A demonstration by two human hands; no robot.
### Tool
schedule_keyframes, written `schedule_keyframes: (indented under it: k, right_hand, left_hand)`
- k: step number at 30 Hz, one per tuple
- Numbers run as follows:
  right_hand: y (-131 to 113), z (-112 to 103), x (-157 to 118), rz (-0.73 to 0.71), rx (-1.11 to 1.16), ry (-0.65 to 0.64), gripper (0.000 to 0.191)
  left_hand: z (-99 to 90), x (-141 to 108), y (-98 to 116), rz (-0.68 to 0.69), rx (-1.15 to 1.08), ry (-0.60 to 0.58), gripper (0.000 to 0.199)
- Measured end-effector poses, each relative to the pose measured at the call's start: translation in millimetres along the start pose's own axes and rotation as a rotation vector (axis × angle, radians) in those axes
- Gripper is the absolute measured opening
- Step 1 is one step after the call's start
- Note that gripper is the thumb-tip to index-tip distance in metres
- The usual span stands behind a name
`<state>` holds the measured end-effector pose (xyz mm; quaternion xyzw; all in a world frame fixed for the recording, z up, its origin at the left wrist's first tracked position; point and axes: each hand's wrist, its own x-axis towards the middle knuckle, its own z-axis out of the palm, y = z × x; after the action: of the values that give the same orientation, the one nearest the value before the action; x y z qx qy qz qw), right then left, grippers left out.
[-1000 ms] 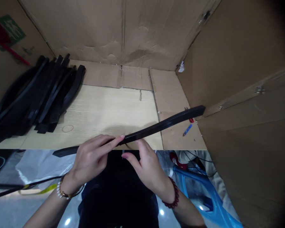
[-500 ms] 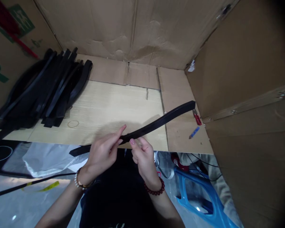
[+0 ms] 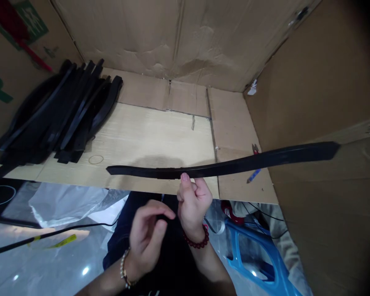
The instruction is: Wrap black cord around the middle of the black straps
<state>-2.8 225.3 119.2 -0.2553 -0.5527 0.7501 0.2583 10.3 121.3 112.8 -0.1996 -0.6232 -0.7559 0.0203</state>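
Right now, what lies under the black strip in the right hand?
The wood-grain board and cardboard base show beneath; the black strip covers whatever lies directly behind it.

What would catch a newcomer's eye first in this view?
The long black strip stands out first, running across the middle of the view and pinched in the right hand, while the left hand is off it, lower down. Next comes the pile of black strips at upper left, then the bright blue frame at lower right.
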Motion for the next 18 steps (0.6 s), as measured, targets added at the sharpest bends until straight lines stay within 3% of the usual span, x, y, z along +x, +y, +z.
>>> schedule_keyframes:
  k: [1, 3, 5, 10, 14, 18]
  right_hand:
    - [-2.5, 1.6, 0.9, 0.022, 0.029, -0.010, 0.042]
    - [-7.4, 4.3, 1.9, 0.066, 0.107, -0.042, 0.043]
    - [-11.6, 6.4, 1.8, 0.098, 0.181, -0.091, 0.042]
    - [-17.2, 10.1, -1.0, 0.111, 0.270, -0.124, 0.040]
    - [-20.1, 12.2, -3.1, 0.072, 0.237, -0.063, 0.045]
    - [-22.9, 11.1, -2.9, 0.111, 0.220, -0.053, 0.041]
  left_hand:
    - [4.2, -3.1, -4.7, -0.200, -0.165, -0.050, 0.021]
    - [9.3, 3.4, -13.4, -0.356, -0.414, -0.082, 0.042]
    - [10.0, 22.3, -17.5, -0.341, -0.526, -0.100, 0.053]
    - [10.5, 63.8, -9.1, -0.380, -0.549, -0.096, 0.032]
    - [17.4, 67.8, -7.6, -0.331, -0.415, 0.023, 0.025]
    - [21.2, 68.1, -9.5, -0.309, -0.311, 0.038, 0.017]
